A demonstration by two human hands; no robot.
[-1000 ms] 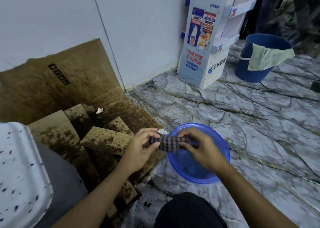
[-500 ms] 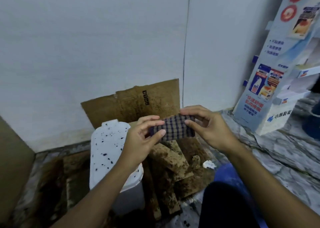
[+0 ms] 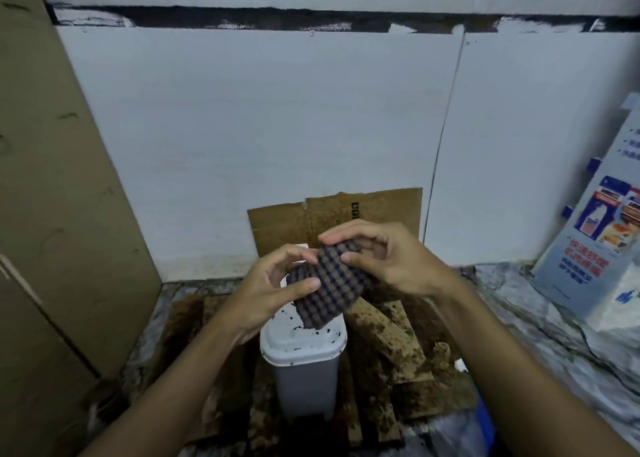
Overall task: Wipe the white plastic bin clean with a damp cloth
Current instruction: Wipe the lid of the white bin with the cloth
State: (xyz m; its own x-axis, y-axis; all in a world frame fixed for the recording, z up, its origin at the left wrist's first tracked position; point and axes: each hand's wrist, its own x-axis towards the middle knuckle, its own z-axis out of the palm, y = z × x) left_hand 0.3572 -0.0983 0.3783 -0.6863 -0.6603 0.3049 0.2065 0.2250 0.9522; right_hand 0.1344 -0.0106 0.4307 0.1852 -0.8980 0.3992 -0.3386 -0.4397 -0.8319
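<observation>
A white plastic bin (image 3: 304, 377) stands upright on dirty cardboard, straight in front of me. Its closed lid (image 3: 301, 340) is speckled with dark spots. Above the lid I hold a dark checked cloth (image 3: 329, 288) in both hands. My left hand (image 3: 273, 290) pinches its left edge between thumb and fingers. My right hand (image 3: 381, 266) pinches its upper right corner. The cloth hangs unfolded and hides the back part of the lid.
Stained cardboard pieces (image 3: 391, 352) cover the floor around the bin, and one sheet (image 3: 367, 214) leans on the white wall. A large brown box (image 3: 52, 214) stands at the left. A printed display stand (image 3: 595, 241) leans at the right. A blue basin edge (image 3: 485, 422) shows at lower right.
My view swung left from the blue basin to the bin. Both hands carried the cloth over the bin's lid and spread it open.
</observation>
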